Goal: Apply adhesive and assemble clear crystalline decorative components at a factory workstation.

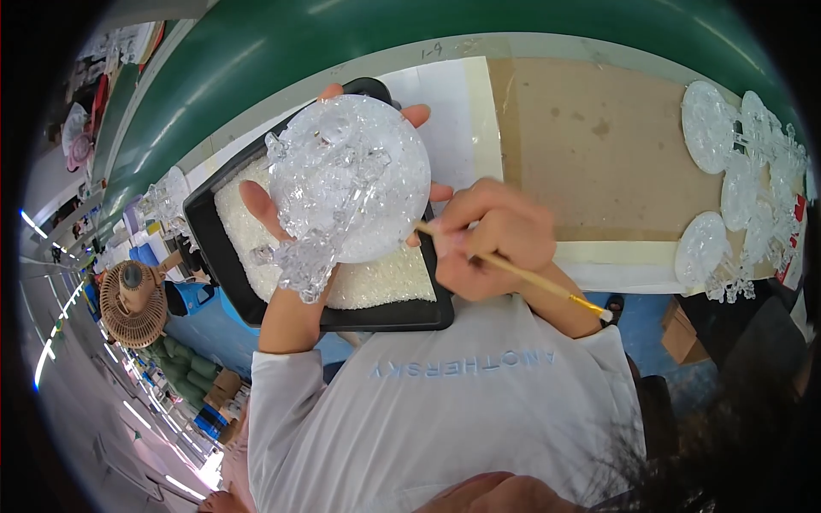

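My left hand [263,209] supports a clear round ornament [363,171] from beneath, its fingers and thumb spread around the disc's edge. Raised sparkling pieces cover the disc, and a textured clear part juts toward me. Most of that palm is hidden behind it. In my right hand [496,239] is a thin paintbrush [539,280] with a wooden handle. Its pale bristle end points down to the right, while the bare handle end reaches the disc's right edge. Under the ornament lies a black tray [385,319] holding clear granules [376,286].
Several similar clear ornaments [708,128] stand at the table's right end, beside brown board [581,145]. More clear pieces [167,192] sit left of the tray. A green surface [428,17] runs along the far side. A brown fan [132,303] stands off to the left.
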